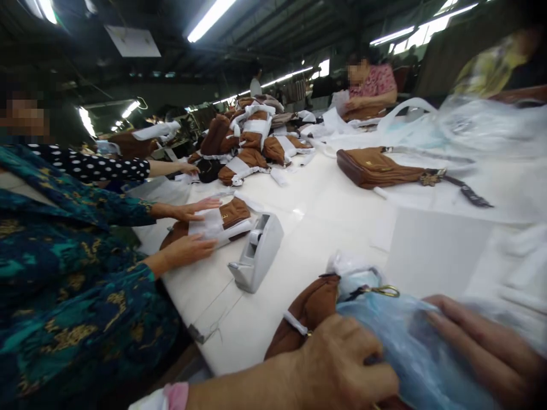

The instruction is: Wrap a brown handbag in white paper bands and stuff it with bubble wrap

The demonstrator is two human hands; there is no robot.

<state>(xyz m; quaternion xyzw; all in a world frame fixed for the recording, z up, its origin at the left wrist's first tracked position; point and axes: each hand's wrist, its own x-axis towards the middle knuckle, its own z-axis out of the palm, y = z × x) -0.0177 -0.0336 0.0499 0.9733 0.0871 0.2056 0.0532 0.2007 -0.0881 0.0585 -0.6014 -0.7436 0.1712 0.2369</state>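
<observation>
A brown bag (308, 307) lies at the table's near edge, with a white-wrapped strap part on its side. My left hand (337, 359) is closed over the bag, its fingers curled at the edge of a blue plastic bag (384, 324); what exactly they pinch is hidden. A gold clasp (387, 291) on a dark strap rests on top of the plastic. To the right, my right hand (482, 341) has its fingers stretched over the blue plastic, somewhat blurred, and touches it.
A grey tape dispenser (260, 253) stands left of centre. Beside it a co-worker's hands press white paper on a brown bag (235, 212). Wrapped brown bags (250, 139) are piled behind. Another brown bag (371, 165), grey sheet (436, 245) and clear plastic (491, 128) lie at right.
</observation>
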